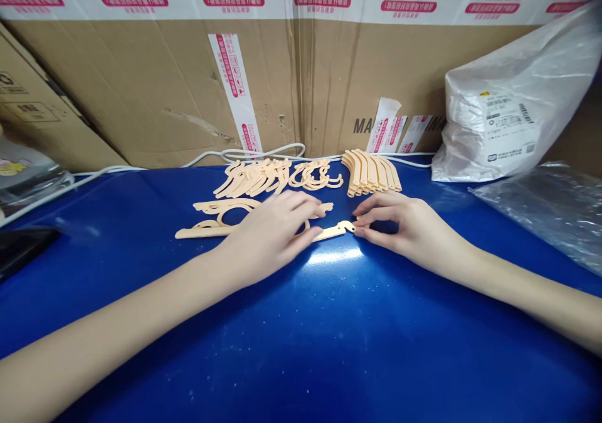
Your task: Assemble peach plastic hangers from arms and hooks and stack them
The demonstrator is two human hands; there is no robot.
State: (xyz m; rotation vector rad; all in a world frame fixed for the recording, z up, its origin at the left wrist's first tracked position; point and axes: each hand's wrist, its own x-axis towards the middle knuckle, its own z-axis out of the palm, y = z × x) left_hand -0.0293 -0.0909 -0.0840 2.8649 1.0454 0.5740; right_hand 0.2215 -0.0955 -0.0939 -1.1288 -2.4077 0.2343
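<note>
My left hand (277,229) is closed on a flat beige plastic strip (332,232), its thumb along the near side. The strip looks like a folding-hanger arm; my hand hides part of it. At the strip's right end, my right hand (404,225) pinches a small curved beige plastic piece (348,225) between thumb and fingertips. The two pieces meet or nearly meet; I cannot tell if they are joined. Under and left of my left hand lie partly assembled beige hanger frames (202,232).
Behind my hands lie curved beige arms (254,178), loose hooks (315,175) and a row of wider curved pieces (371,172). A white cable (197,158) runs along the cardboard boxes (164,84). A white bag (493,116) and clear plastic (555,203) sit right; a dark object (28,247) left.
</note>
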